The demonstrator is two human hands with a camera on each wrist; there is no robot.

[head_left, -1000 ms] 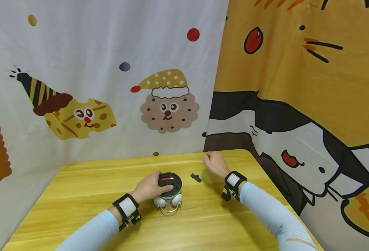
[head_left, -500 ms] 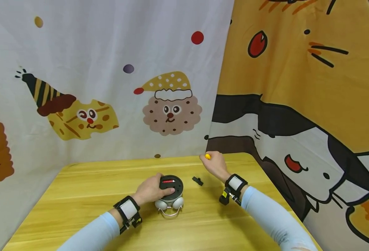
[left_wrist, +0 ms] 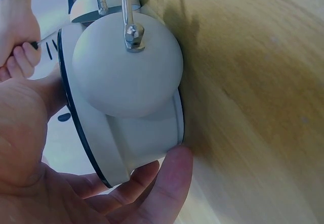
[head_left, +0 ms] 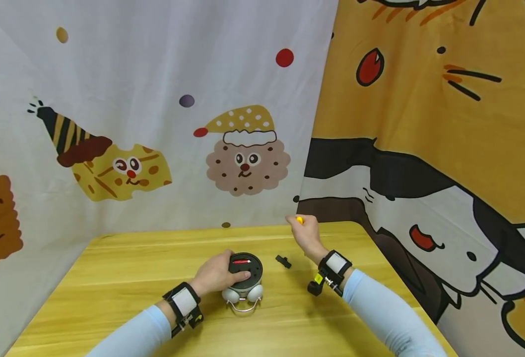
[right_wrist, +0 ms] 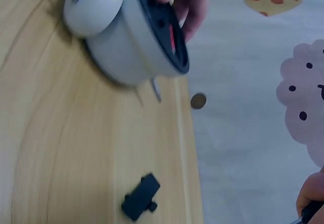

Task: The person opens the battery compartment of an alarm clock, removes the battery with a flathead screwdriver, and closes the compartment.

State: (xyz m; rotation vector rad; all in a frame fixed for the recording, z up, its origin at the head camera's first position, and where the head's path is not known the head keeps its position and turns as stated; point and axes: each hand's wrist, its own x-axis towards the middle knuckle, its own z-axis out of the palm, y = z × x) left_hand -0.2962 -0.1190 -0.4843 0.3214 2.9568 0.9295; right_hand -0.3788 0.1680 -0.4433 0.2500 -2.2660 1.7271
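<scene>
A white twin-bell alarm clock [head_left: 252, 267] lies with its black back facing up and its bells toward me. My left hand [head_left: 212, 273] grips it from the left, thumb on the back, fingers round the side down near the tabletop in the left wrist view. A red battery [head_left: 242, 261] sits in the open compartment of the back. To the right, my right hand [head_left: 306, 235] is raised in a fist round a screwdriver [head_left: 300, 220] with a yellow handle end; its thin metal shaft [left_wrist: 48, 35] shows in the left wrist view. The small black battery cover [head_left: 283, 261] lies between clock and right hand.
The wooden table [head_left: 124, 277] reaches back to a white curtain [head_left: 133, 74] printed with cartoon food. On the right hangs an orange curtain [head_left: 401, 109] with cartoon animals. The clock's wire handle [head_left: 243, 310] points toward the near edge.
The right hand has turned and risen slightly, bringing the yellow handle end further into view. The left hand still holds the clock in place; the head view has tilted a little.
</scene>
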